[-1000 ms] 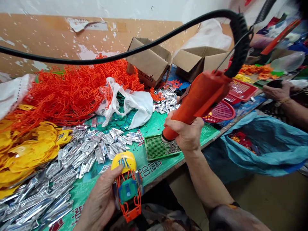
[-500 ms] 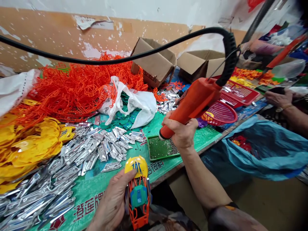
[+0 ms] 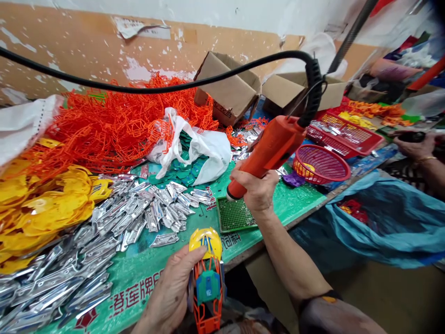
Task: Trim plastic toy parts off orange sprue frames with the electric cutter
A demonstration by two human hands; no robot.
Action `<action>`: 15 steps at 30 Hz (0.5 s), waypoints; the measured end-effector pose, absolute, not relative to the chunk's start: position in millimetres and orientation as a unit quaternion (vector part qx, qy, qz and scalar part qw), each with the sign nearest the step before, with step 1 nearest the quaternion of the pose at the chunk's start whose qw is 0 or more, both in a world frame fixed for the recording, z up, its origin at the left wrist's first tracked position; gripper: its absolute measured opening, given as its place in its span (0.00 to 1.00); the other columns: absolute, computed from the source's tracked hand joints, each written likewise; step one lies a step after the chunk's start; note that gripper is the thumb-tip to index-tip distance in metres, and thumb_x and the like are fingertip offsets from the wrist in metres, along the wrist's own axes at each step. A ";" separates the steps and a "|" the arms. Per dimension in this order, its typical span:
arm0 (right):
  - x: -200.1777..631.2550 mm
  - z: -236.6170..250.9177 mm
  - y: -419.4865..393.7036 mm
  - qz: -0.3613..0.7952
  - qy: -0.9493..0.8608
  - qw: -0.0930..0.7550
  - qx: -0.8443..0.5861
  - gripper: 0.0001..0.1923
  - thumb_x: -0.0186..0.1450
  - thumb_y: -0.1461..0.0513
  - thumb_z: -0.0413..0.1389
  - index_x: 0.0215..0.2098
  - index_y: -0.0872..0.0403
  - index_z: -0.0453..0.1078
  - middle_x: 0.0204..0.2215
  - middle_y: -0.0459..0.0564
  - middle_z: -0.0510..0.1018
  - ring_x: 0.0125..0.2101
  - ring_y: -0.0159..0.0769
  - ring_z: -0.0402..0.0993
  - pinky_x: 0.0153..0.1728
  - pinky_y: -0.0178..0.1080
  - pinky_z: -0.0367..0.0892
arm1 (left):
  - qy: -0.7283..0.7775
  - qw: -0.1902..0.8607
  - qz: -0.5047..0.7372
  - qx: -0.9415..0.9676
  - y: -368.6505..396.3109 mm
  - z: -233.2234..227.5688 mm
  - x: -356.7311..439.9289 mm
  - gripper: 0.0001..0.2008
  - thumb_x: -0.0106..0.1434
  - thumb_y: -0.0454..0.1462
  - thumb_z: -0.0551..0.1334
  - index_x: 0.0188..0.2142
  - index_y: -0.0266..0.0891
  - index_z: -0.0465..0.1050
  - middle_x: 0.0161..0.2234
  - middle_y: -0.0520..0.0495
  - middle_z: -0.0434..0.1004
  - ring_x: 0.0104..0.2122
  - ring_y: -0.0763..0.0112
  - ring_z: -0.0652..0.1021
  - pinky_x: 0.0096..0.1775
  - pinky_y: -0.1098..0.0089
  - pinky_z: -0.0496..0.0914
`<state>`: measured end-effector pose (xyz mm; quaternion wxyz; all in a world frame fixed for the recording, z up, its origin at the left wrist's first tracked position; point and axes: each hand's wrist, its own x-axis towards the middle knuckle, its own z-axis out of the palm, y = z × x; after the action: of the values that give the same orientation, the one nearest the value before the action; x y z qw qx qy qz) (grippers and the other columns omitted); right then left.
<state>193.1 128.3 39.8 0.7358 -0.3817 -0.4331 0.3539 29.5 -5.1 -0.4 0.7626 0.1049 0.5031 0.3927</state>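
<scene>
In my left hand [image 3: 170, 283] is a toy car [image 3: 207, 283] with a yellow front, an orange frame and a green centre piece; my thumb presses on the yellow part. My right hand [image 3: 259, 188] is wrapped round an orange electric screwdriver [image 3: 273, 150], its tip pointing down and left. A black cable runs from the tool's top. Below that tip lies a green perforated tray [image 3: 234, 215] with small metal bits, probably screws, in it; the tool and the car are apart.
Silver parts [image 3: 139, 218], yellow parts [image 3: 45, 204] and orange frames [image 3: 114, 125] are heaped at left. A white bag [image 3: 215, 157] with green pieces lies behind. Cardboard boxes [image 3: 229, 83], red baskets [image 3: 323, 164] and a blue bag [image 3: 392, 236] stand right. Another person's hand [image 3: 417, 144] is at far right.
The view has shifted slightly. My right hand with the screwdriver has moved a little left, closer to the car, which shows slightly further right. The other person's hand now shows a dark object.
</scene>
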 end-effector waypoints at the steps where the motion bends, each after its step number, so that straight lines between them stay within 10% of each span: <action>1: 192.7 40.0 128.9 0.351 -0.431 0.737 -0.384 0.06 0.47 0.65 0.65 0.20 0.54 0.72 0.19 0.42 0.74 0.20 0.31 0.68 0.24 0.38 0.67 | 0.502 0.762 0.395 0.105 -5.4 -0.5 29.3 0.13 0.54 0.38 0.71 0.36 0.31 0.77 0.26 0.41 0.83 0.21 0.66 0.80 0.25 0.69 0.75; 15: 191.7 36.3 133.0 0.342 -0.441 0.727 -0.400 0.07 0.47 0.64 0.64 0.20 0.53 0.69 0.19 0.41 0.72 0.20 0.31 0.67 0.23 0.39 0.67 | 0.502 0.764 0.386 0.121 -6.3 -3.6 27.3 0.13 0.56 0.40 0.70 0.35 0.32 0.78 0.26 0.39 0.83 0.22 0.65 0.80 0.25 0.70 0.73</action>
<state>191.7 133.0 36.3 0.7269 -0.4001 -0.4413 0.3419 27.3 -6.3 -3.6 0.7644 0.1208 0.5020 0.3861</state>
